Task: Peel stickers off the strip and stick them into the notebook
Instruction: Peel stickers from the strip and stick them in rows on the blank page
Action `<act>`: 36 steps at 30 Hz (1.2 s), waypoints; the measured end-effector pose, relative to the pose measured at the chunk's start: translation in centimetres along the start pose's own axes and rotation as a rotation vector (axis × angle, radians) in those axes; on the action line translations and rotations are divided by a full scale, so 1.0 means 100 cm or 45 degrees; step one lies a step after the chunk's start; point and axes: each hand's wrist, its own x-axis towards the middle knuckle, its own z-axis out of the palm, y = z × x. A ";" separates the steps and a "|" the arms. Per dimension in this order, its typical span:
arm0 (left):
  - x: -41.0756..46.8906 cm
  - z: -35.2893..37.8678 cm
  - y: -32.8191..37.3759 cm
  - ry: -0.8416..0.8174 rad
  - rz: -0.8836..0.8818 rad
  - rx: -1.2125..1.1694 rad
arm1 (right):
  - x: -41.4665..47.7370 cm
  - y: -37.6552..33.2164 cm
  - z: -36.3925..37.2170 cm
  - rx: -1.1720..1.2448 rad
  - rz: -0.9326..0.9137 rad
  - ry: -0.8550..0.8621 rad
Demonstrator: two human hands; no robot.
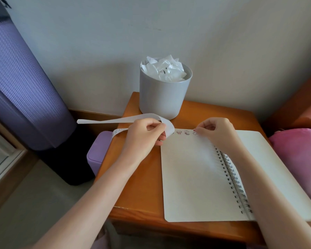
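Observation:
A spiral notebook (190, 177) lies open on the wooden table (138, 177), blank pages up. Along the top edge of its left page sits a row of small cartoon stickers (182, 132). My left hand (144, 133) grips a long white sticker strip (126, 119) that loops over the fingers and trails off to the left past the table edge. My right hand (215, 129) rests at the page's top edge, fingers curled, fingertips pressing on the rightmost sticker (195, 133).
A grey bin (164, 97) full of crumpled white backing paper stands at the table's back edge, just behind my left hand. A lilac box (97, 155) sits left of the table, a purple rolled mat (25, 90) further left. Pink fabric (300, 146) lies at right.

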 end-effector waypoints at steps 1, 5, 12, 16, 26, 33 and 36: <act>0.000 0.000 0.000 -0.001 0.002 -0.001 | 0.000 0.000 0.000 -0.004 0.000 0.001; 0.001 0.000 0.000 -0.001 0.002 -0.003 | -0.001 -0.001 0.001 -0.028 -0.008 0.007; 0.001 -0.001 0.000 0.000 0.018 -0.002 | -0.002 -0.003 0.003 -0.078 -0.005 0.010; 0.000 -0.001 0.001 0.003 0.017 -0.007 | -0.003 -0.004 0.004 -0.135 -0.011 0.032; 0.000 -0.001 0.000 -0.004 0.030 -0.023 | -0.004 -0.003 0.007 -0.166 -0.047 0.065; -0.001 -0.001 0.003 -0.036 0.050 -0.009 | -0.002 0.000 0.007 -0.211 -0.079 0.067; -0.003 -0.002 0.004 -0.047 0.081 0.025 | -0.002 0.001 0.003 -0.076 -0.115 0.102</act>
